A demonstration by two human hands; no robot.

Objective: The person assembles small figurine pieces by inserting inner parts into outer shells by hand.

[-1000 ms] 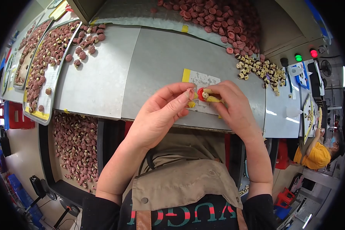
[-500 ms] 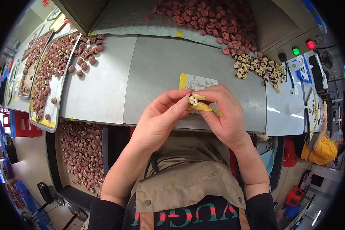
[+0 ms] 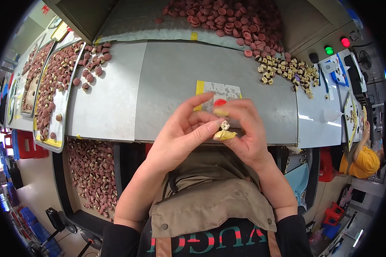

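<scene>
1 speckled piece (image 3: 225,125) is sitting in left hand's (image 3: 171,139) fingertip pinch; right hand (image 3: 249,139) is curling beside it, can't tell whether gripping. Fingertip handling seemingly progressing, next move calling for steady pinch. Red disc (image 3: 220,103) is showing beyond grip.

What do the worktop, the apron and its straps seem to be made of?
The worktop looks like metal, possibly stainless steel, with a dull satin finish: it is even grey with a soft sheen. The apron seems to be matte woven cloth, perhaps cotton canvas, since it creases and folds softly. The straps could be leather or imitation: smooth, brown and flat-lying.
</scene>
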